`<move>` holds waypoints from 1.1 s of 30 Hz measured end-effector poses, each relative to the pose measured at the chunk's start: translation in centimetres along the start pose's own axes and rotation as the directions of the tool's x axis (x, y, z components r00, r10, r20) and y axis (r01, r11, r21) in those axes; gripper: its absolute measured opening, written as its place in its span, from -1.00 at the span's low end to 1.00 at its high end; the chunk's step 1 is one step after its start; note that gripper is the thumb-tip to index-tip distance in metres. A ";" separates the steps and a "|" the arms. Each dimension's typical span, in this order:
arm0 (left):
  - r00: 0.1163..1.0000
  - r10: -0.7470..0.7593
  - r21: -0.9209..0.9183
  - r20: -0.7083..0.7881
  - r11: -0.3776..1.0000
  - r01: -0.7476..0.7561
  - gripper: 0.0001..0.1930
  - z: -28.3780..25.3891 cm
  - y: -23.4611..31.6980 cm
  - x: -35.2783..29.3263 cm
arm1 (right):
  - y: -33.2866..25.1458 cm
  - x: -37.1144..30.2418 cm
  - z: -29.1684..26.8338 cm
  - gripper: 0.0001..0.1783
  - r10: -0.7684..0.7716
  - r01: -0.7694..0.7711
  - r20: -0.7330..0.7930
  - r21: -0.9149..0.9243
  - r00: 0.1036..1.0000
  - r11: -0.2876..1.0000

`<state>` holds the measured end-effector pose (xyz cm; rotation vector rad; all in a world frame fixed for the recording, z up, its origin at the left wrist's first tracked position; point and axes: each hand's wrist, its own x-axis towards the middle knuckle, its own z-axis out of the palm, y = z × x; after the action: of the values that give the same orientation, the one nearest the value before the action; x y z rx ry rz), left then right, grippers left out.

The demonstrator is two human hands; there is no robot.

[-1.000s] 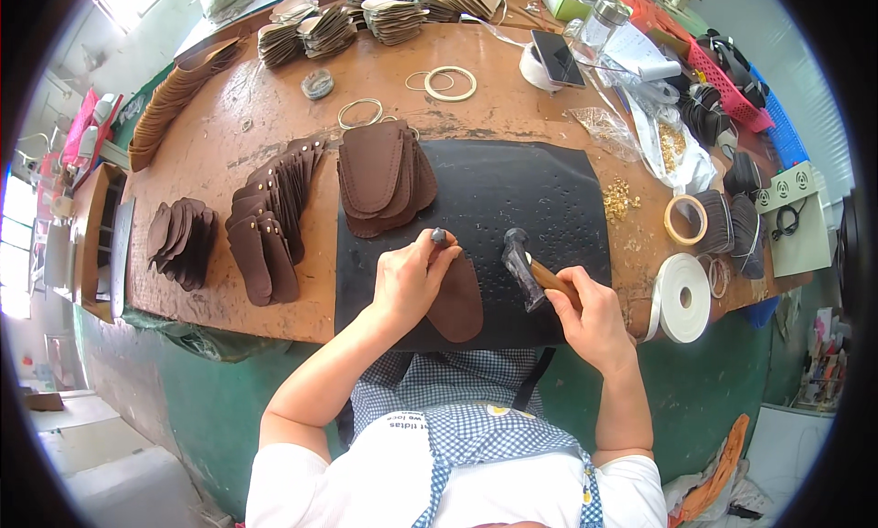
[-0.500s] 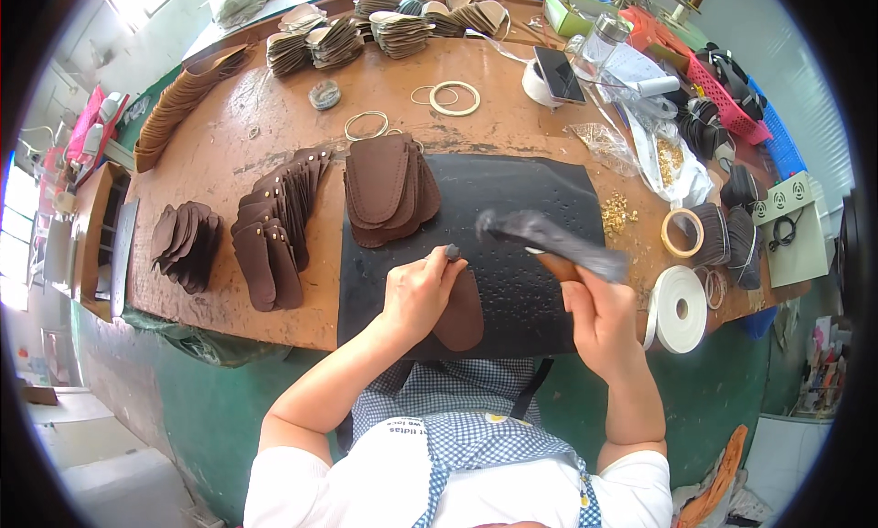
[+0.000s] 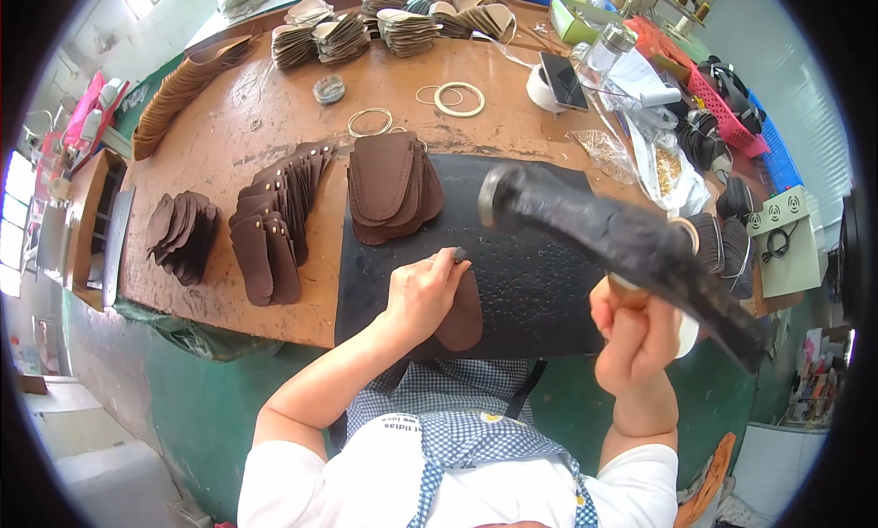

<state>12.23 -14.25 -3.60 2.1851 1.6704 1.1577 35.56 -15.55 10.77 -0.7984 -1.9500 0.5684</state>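
My left hand [image 3: 417, 295] is closed around a short dark metal punch [image 3: 459, 254], whose top end shows above the fingers. The punch's lower end is hidden by the hand. Beneath it a brown leather piece [image 3: 460, 320] with a rounded end lies on a pitted black mat [image 3: 535, 295]. My right hand [image 3: 637, 338] grips a hammer [image 3: 608, 235] by its handle. The dark head hangs raised above the mat's right side, apart from the punch. A pile of brown stitched leather pieces [image 3: 391, 190] rests at the mat's far left corner.
Left of the mat, brown strips with metal studs [image 3: 267, 254] fan out beside another brown stack [image 3: 183, 237]. Bundled pieces [image 3: 340, 39] line the far edge. A phone [image 3: 563, 80], a glass jar [image 3: 611, 48], and a bag of brass bits [image 3: 672, 170] crowd the right.
The hammer has risen closer to the camera and to the right with my right hand. My left hand stays nearly in place with the punch.
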 end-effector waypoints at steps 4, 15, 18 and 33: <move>0.999 0.042 0.011 -0.024 0.999 -0.042 -0.84 0.4 -0.4 0.0 | 2.7 0.1 3.2 -0.50 0.131 0.004 0.306 -0.403 0.943 0.915; 0.961 -0.267 -0.257 0.071 0.926 0.277 -0.94 -4.3 -0.7 0.9 | 9.0 -8.4 1.8 -0.50 0.144 -0.111 -0.022 -0.754 0.989 0.647; 0.984 -0.135 0.082 0.115 0.989 0.126 -0.85 -4.1 -0.1 0.5 | 10.0 -9.5 1.4 -0.75 0.301 -0.287 -0.091 -0.640 0.949 0.713; 0.765 -0.608 -0.252 0.211 0.723 0.644 -0.88 -17.3 -3.5 0.8 | 20.4 -5.5 -3.7 -0.93 0.394 -0.386 -0.143 -0.653 0.908 0.652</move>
<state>-1.62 -17.75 6.84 1.2885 1.8093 0.9788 46.97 -5.40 -4.26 -1.7131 -2.0050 0.0740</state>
